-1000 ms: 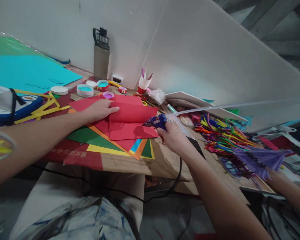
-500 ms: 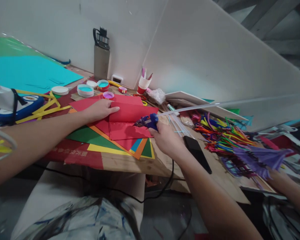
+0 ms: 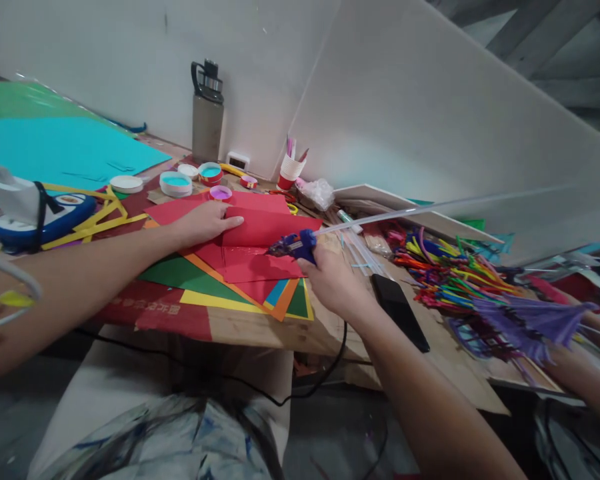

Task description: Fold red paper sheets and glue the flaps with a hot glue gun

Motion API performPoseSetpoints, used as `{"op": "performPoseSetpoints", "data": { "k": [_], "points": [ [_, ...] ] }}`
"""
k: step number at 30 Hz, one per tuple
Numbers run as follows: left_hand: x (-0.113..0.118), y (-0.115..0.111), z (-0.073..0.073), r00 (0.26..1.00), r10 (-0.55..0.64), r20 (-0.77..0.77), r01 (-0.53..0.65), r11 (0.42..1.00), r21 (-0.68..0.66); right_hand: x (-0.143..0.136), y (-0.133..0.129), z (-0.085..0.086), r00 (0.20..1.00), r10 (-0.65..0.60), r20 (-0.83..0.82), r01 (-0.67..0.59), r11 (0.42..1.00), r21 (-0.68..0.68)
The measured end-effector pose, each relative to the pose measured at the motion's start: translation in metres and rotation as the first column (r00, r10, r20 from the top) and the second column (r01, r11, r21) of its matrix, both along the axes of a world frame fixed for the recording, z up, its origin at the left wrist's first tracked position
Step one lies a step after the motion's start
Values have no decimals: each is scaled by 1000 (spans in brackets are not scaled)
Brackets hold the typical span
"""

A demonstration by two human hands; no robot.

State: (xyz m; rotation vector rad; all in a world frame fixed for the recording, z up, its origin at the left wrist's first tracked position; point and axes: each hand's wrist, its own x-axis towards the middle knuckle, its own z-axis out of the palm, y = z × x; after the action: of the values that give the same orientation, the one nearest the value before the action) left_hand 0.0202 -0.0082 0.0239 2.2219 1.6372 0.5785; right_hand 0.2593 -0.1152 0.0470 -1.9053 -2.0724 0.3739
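Observation:
A folded piece of red paper [image 3: 275, 228] lies on a stack of coloured sheets, its upper flap raised. My left hand [image 3: 207, 222] grips the left end of that flap, thumb in front, the other fingers hidden behind. In my right hand [image 3: 333, 273] is a blue glue gun [image 3: 300, 245], with a long clear glue stick [image 3: 405, 212] running out of its back. The gun's tip points left, over the lower part of the red paper near the fold. Green, orange and yellow sheets [image 3: 220, 301] stick out underneath.
A black phone [image 3: 400, 310] lies right of my right hand. Pipe cleaners [image 3: 455, 273] are heaped at the right, near a purple fan-shaped piece [image 3: 530, 320] at another person's hand. Small tubs [image 3: 176, 185], a bottle [image 3: 207, 120] and a cup of pens [image 3: 290, 170] stand behind. A black cord hangs below.
The whole view has shifted slightly, so everything appears a little further right and lower. Both hands keep their holds, and the glue gun's tip has moved slightly left relative to the red paper.

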Motion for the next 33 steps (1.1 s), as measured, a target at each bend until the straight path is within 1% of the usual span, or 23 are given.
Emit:
{"op": "performPoseSetpoints", "data": {
  "k": [2,4,7,11,15,17,20,25,28,33],
  "points": [
    [0,0,0,1000,-9,-5,9,1000,-2,15,-1,-1,998,-57,-13,57,998,-13],
    [0,1,0,1000,-14,-2,14,1000,-9,31,-2,0,991,-129,30,129,992,-11],
    [-1,1,-1,1000,-21,13,21,1000,-12,45,-6,0,981,-155,113,154,988,21],
    [-1,0,0,1000,-20,11,21,1000,-6,45,-5,-4,975,-162,149,158,987,42],
    [0,1,0,1000,-14,23,14,1000,-4,47,-1,-6,979,-159,129,156,987,32],
    [0,2,-1,999,-20,26,20,1000,-4,50,-1,-3,976,-169,136,166,986,33],
    [0,2,-1,1000,-11,26,11,1000,-1,53,-3,5,955,-205,213,210,978,-2],
    [0,2,1,999,3,-43,-3,1000,5,48,0,12,921,-223,320,242,970,-21],
    [1,2,2,999,6,-51,-6,1000,5,45,7,10,917,-215,335,228,974,0],
    [0,3,0,1000,-16,-5,16,1000,-4,48,12,4,930,-206,305,208,978,26]
  ]
}}
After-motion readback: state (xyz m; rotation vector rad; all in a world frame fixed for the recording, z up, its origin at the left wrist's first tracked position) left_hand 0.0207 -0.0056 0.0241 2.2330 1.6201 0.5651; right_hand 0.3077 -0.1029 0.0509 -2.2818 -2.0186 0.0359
